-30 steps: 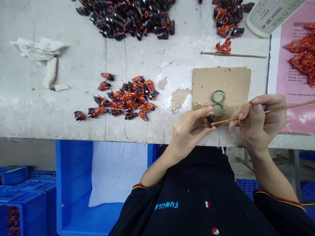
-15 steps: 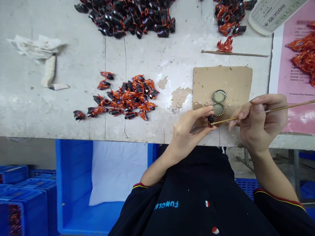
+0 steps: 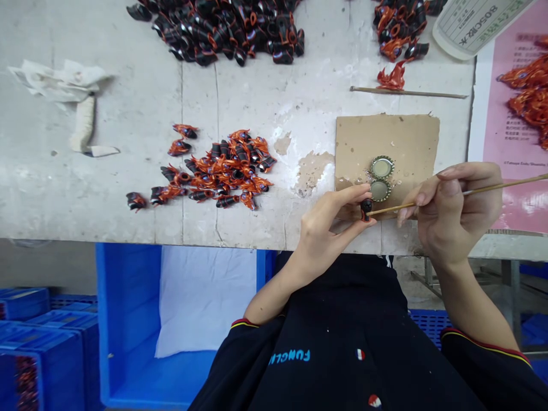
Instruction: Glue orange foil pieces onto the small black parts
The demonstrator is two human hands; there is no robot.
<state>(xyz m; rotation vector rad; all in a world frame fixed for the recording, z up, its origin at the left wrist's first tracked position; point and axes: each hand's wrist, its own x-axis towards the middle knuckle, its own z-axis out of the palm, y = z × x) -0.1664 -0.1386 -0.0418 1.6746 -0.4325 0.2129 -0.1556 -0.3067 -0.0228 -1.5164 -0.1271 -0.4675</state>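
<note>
Between thumb and fingers, my left hand (image 3: pixel 325 222) pinches a small black and orange plastic part (image 3: pixel 366 209) above the table's front edge. My right hand (image 3: pixel 454 211) is closed on a thin wooden stick (image 3: pixel 492 187), whose tip touches or nearly touches that part. Just beyond my left fingertips, two bottle caps (image 3: pixel 382 168) lie open side up on a piece of cardboard (image 3: pixel 411 134). What the caps contain is too small to make out.
Black and orange parts lie in piles at left (image 3: pixel 231 168) and back (image 3: pixel 231 28). A second stick (image 3: pixel 411 93) touches a red piece (image 3: pixel 391 76). A labelled container (image 3: pixel 475 28) lies back right, crumpled tissue (image 3: pixel 64 77) far left. Below is a blue crate (image 3: pixel 128 319).
Almost nothing differs. The stick's tip and the part in my left hand have shifted very slightly; both hands keep their holds.
</note>
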